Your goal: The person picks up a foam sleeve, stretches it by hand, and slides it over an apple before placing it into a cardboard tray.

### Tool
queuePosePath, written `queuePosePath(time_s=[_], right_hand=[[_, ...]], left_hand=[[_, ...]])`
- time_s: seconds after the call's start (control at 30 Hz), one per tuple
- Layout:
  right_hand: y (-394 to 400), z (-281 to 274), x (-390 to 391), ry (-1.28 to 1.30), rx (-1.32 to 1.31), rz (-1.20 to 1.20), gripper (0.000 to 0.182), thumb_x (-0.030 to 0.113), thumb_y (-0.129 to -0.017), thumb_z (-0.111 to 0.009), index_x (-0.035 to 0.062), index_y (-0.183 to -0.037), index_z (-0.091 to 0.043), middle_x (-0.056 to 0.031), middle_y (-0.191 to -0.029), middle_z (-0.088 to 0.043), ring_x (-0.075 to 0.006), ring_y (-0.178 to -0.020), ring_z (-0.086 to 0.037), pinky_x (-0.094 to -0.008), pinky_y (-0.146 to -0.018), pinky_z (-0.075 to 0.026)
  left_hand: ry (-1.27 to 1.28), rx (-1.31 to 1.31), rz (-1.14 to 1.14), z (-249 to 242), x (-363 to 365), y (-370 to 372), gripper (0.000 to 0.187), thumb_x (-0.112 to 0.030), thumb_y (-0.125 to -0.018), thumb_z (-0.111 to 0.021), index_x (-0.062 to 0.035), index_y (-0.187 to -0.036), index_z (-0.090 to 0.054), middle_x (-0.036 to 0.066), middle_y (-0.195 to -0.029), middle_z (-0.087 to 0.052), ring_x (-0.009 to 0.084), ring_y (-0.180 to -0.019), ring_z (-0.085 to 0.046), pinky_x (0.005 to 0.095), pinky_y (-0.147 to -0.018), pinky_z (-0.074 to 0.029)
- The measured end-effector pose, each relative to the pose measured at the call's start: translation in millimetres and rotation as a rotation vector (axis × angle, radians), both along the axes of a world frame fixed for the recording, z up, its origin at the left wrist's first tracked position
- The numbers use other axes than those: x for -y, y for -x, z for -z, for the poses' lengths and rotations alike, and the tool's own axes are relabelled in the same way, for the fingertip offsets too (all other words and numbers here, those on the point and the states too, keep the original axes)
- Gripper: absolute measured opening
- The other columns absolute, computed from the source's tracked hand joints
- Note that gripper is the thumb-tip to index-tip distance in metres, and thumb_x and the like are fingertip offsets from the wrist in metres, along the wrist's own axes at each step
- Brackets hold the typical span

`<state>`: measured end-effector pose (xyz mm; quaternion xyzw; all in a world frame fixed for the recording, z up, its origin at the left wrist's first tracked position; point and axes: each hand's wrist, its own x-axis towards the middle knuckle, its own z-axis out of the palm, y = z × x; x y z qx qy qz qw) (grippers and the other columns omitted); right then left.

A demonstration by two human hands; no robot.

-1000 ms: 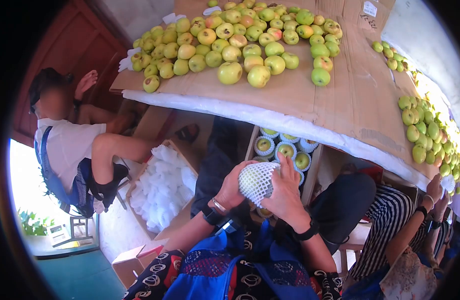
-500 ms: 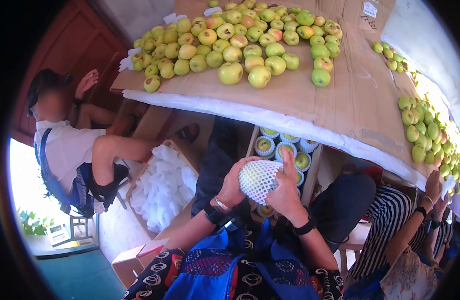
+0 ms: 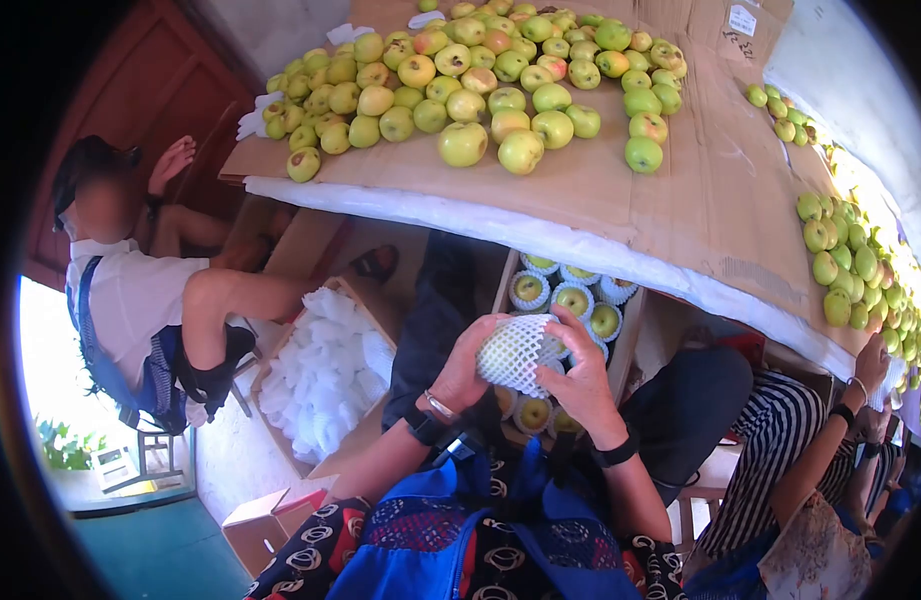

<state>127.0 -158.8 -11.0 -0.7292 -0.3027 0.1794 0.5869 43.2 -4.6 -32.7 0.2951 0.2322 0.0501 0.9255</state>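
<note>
Head view, from the left: a seated person in a white shirt point(image 3: 130, 290) sits by the wooden door, one hand raised against it. Just right of that person's knee stands an open carton point(image 3: 325, 375) packed with white foam nets. Above it runs the tabletop point(image 3: 680, 200), covered in cardboard, with a heap of green-yellow apples point(image 3: 460, 80) on its left part and more apples point(image 3: 860, 270) strung along its right edge.

Below the tabletop edge, in the middle, the left hand point(image 3: 467, 372) cups a netted apple point(image 3: 518, 350) from the left, fingers curled over its top. The right hand point(image 3: 583, 375) presses the same fruit from the right, fingers spread across the white mesh. Both grips are closed on it, and it hangs in the air just above a box point(image 3: 625, 350) between the person's knees. That box holds apples in foam nets, set in rows with their tops showing; the held fruit hides part of them.

At the far right, a co-worker's arm point(image 3: 830, 440) in a striped garment reaches up to the tabletop edge.
</note>
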Motion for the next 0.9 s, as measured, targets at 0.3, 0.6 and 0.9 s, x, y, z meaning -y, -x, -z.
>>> queuePosePath(time_s=[0.3, 0.6, 0.9], right_hand=[[7.9, -6.4, -9.1, -0.044, 0.098, -0.079, 0.053, 0.012, -0.065, -0.07, 0.0019, -0.113, -0.052, -0.0171, -0.127, -0.046, -0.0312, -0.116, -0.046, -0.0369, -0.096, -0.037], [8.6, -21.0, -13.9, 0.347, 0.439, -0.175, 0.056, 0.029, -0.068, -0.069, -0.0008, -0.111, -0.049, -0.0232, -0.123, -0.045, -0.0364, -0.111, -0.045, -0.0441, -0.092, -0.035], [-7.2, -11.0, -2.4, 0.107, 0.003, -0.208, 0.03, 0.019, -0.075, -0.067, 0.0027, -0.098, -0.056, -0.0163, -0.102, -0.059, -0.0262, -0.096, -0.057, -0.0334, -0.087, -0.042]], left_hand=[[-0.339, -0.06, 0.091, 2.1, 4.6, 2.9, 0.026, -0.022, -0.087, -0.053, -0.0033, -0.104, -0.055, 0.005, -0.095, -0.06, 0.013, -0.087, -0.059, 0.0279, -0.074, -0.049], [-0.648, -0.139, 0.135, 7.4, -0.5, 8.8, 0.028, -0.025, -0.086, -0.053, -0.0002, -0.098, -0.058, 0.002, -0.083, -0.059, 0.0094, -0.075, -0.053, 0.0262, -0.067, -0.044], [-0.25, 0.018, 0.292, 0.6, -4.6, 9.6, 0.035, -0.022, -0.085, -0.053, 0.0005, -0.111, -0.052, 0.006, -0.097, -0.06, 0.013, -0.085, -0.058, 0.0261, -0.075, -0.047]])
